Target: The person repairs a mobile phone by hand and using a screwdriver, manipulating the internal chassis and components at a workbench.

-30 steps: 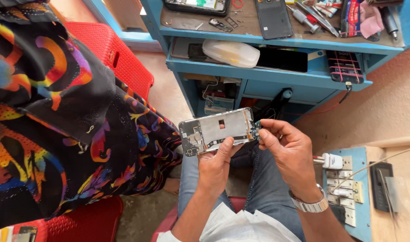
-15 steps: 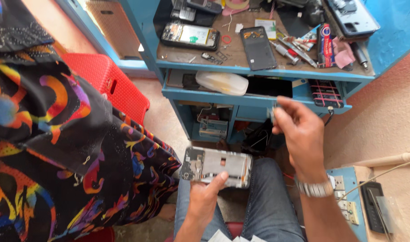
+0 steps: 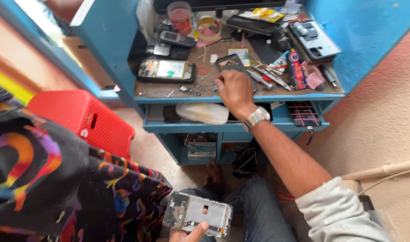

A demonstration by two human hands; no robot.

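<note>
The left hand (image 3: 189,234) grips a phone frame (image 3: 198,214); the right hand (image 3: 232,89), fingers curled, grip unclear, rests beside a dark phone (image 3: 228,62) amid workbench (image 3: 169,92) clutter.

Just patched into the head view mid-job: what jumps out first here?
The right hand, wristwatch on its wrist, reaches up onto the cluttered blue workbench, fingers down beside a dark phone back cover. Low in the frame, the left hand holds a stripped phone frame over the lap. A red plastic chair and a person's bright patterned garment fill the left side.
</note>
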